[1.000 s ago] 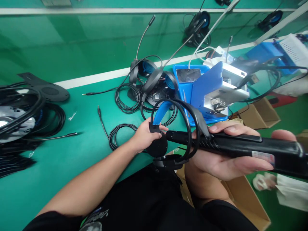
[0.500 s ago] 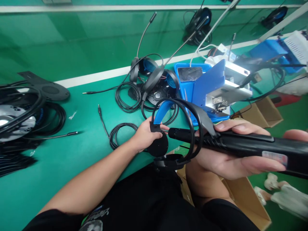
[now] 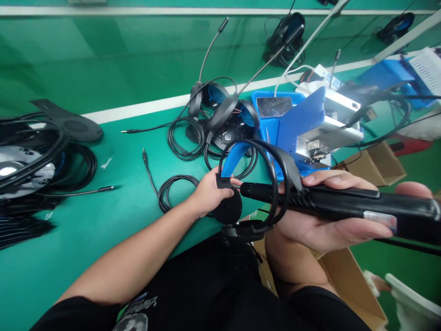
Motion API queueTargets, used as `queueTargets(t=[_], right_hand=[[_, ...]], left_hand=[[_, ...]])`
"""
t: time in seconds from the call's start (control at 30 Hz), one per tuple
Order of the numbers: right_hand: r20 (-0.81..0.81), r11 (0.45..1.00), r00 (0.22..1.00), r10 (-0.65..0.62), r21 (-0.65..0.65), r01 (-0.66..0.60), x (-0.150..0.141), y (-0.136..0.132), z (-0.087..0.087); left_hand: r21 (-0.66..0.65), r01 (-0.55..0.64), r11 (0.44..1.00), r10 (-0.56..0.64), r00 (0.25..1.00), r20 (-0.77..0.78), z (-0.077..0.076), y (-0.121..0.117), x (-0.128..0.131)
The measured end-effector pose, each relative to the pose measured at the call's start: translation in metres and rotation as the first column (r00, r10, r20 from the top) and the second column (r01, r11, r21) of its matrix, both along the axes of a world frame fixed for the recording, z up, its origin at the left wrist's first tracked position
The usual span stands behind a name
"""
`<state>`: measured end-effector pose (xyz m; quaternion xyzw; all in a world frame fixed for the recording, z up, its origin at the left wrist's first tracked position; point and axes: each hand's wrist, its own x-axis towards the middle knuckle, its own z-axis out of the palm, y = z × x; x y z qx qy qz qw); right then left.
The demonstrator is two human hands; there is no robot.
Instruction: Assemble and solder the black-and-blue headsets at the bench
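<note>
My left hand (image 3: pixel 210 193) is closed around one end of a black headset (image 3: pixel 284 161) with a blue headband pad, at its round earcup. My right hand (image 3: pixel 330 216) grips a black electric screwdriver (image 3: pixel 337 200) lying almost level. Its tip passes through the headband loop and points left, meeting the earcup joint by my left fingers; the exact contact is hidden. The headband's far side rests against the screwdriver by my right fingers. Just left of my left hand, a coiled black cable (image 3: pixel 175 188) lies on the green table (image 3: pixel 131 207).
Behind my hands stand open headset earcups with a boom microphone (image 3: pixel 213 50). A blue tray (image 3: pixel 267 133) with a silver-and-blue device (image 3: pixel 322 124) sits to the right. More headset parts (image 3: pixel 31 161) are piled at the left. Cardboard boxes (image 3: pixel 372 165) stand on the floor at right.
The screwdriver and my right hand have shifted slightly to the left. My left hand keeps its hold on the headset. The view has moved a little.
</note>
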<state>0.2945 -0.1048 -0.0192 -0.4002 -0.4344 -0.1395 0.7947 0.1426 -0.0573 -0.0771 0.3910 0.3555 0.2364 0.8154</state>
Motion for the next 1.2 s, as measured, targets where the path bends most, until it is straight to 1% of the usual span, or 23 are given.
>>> queueTargets(t=[0.1, 0.17, 0.23, 0.37, 0.47, 0.57, 0.63, 0.73, 0.77, 0.83, 0.87, 0.9, 0.97, 1.03, 1.07, 1.13, 1.2], right_hand=[[0.026, 0.999, 0.999, 0.048, -0.014, -0.048, -0.001, -0.001, -0.002], [0.044, 0.999, 0.998, 0.051, 0.000, -0.051, -0.002, -0.001, -0.002], [0.054, 0.999, 0.997, 0.051, -0.014, -0.050, -0.004, -0.001, -0.002], [0.088, 0.997, 0.995, 0.038, -0.074, -0.032, -0.009, -0.002, -0.002], [0.086, 0.997, 0.996, 0.003, -0.071, 0.003, -0.011, -0.003, -0.003], [0.089, 0.994, 0.996, 0.032, -0.108, -0.022, -0.012, -0.002, -0.005], [0.105, 0.993, 0.994, 0.019, -0.115, -0.007, -0.015, 0.000, -0.005], [0.097, 0.992, 0.993, -0.072, -0.096, 0.081, -0.028, 0.002, 0.001], [0.080, 0.991, 0.993, -0.085, -0.094, 0.092, -0.032, 0.001, 0.005], [0.028, 0.992, 0.997, -0.067, -0.109, 0.069, -0.032, -0.003, 0.012], [0.007, 0.991, 0.999, -0.052, -0.124, 0.053, -0.026, -0.006, 0.016], [-0.012, 0.988, 0.999, -0.046, -0.146, 0.043, -0.016, -0.010, 0.019], [-0.034, 0.981, 0.996, -0.084, -0.176, 0.077, 0.016, -0.018, 0.026], [-0.028, 0.968, 0.980, -0.199, -0.159, 0.192, 0.060, -0.022, 0.029], [-0.007, 0.949, 0.956, -0.292, -0.129, 0.289, 0.083, -0.021, 0.030], [0.043, 0.904, 0.909, -0.415, -0.091, 0.418, 0.125, -0.013, 0.029], [0.055, 0.865, 0.865, -0.500, -0.022, 0.501, 0.155, 0.000, 0.027]], left_hand=[[0.040, 0.001, 0.999, 0.000, 1.000, -0.025, -0.002, 0.000, 0.000], [0.056, 0.002, 0.998, -0.001, 1.000, -0.031, -0.004, -0.001, 0.001], [0.061, 0.002, 0.998, 0.000, 1.000, -0.031, -0.005, -0.001, 0.001], [0.055, -0.004, 0.998, 0.005, 1.000, -0.028, -0.006, -0.002, 0.001], [0.047, -0.011, 0.999, 0.012, 0.999, -0.031, -0.006, -0.002, 0.001], [0.029, -0.025, 0.999, 0.027, 0.999, -0.044, -0.006, -0.001, 0.001], [0.017, -0.030, 0.999, 0.031, 0.998, -0.046, -0.006, -0.001, 0.001], [0.020, -0.048, 0.999, 0.049, 0.997, -0.057, -0.003, -0.003, 0.000], [0.025, -0.059, 0.998, 0.061, 0.996, -0.069, -0.001, -0.004, 0.000], [0.027, -0.092, 0.995, 0.094, 0.990, -0.101, 0.003, -0.004, -0.002], [0.026, -0.106, 0.994, 0.108, 0.988, -0.111, 0.005, -0.004, -0.002], [0.021, -0.095, 0.995, 0.097, 0.989, -0.112, 0.007, -0.003, -0.002], [0.003, -0.081, 0.997, 0.080, 0.991, -0.106, 0.011, -0.001, -0.001], [-0.028, -0.067, 0.997, 0.064, 0.993, -0.097, 0.015, 0.000, -0.001], [-0.044, -0.066, 0.997, 0.062, 0.994, -0.094, 0.017, 0.000, 0.000], [-0.070, -0.083, 0.994, 0.077, 0.994, -0.083, 0.020, -0.001, 0.001], [-0.082, -0.104, 0.991, 0.098, 0.992, -0.074, 0.021, -0.002, 0.001]])
